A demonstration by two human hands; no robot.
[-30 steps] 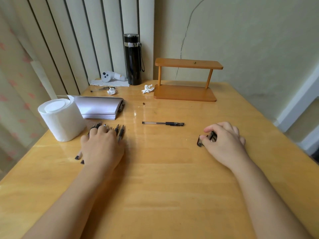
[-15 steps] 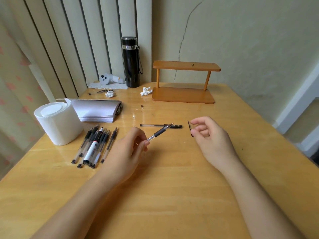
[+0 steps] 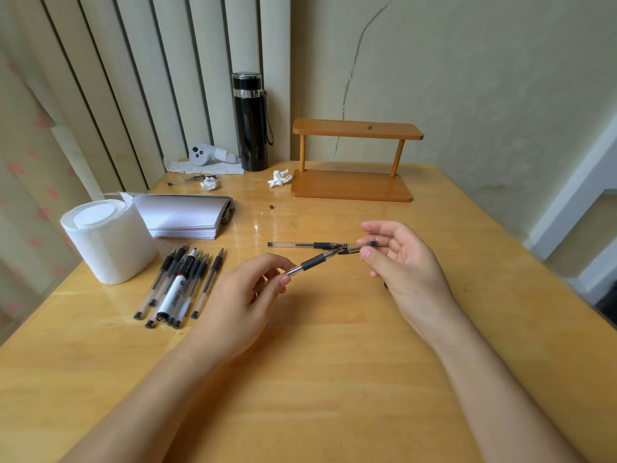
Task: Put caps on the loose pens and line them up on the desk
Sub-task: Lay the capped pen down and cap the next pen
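Presently a pen (image 3: 309, 263) is gripped by the left hand (image 3: 247, 295), a cap (image 3: 362, 247) pinched by the right hand (image 3: 400, 262); misalignment may be caused by tilt

Pen cluster (image 3: 180, 282) on desk (image 3: 334, 396) left, before tissue roll (image 3: 108, 240); shelf (image 3: 354, 162) behind, right of flask (image 3: 250, 121)

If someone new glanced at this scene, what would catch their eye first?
Mid-desk, the left hand aims an uncapped pen at a cap pinched in the right hand. To the left, a cluster of loose pens lies beside a toilet paper roll.
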